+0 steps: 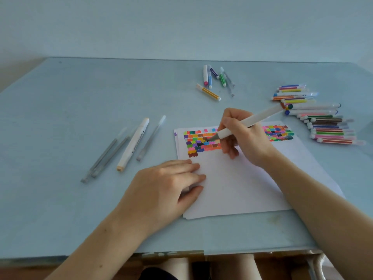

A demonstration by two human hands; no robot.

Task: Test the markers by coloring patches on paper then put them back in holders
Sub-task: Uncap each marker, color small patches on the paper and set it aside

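A white sheet of paper (pixel 242 184) lies on the table, with a grid of colored patches (pixel 198 143) along its top edge. My right hand (pixel 244 136) grips a white marker (pixel 254 121), its dark tip touching the patches. Fingers straight, my left hand (pixel 167 186) rests flat on the paper's left edge. A row of striped markers (pixel 327 126) lies at the right. Several more markers (pixel 214 79) sit at the back.
A thick white marker (pixel 133 144) and several clear pens (pixel 107 156) lie left of the paper. A translucent container (pixel 367 136) shows at the right edge. The table's front edge (pixel 181 253) is close to me, with a chair frame below.
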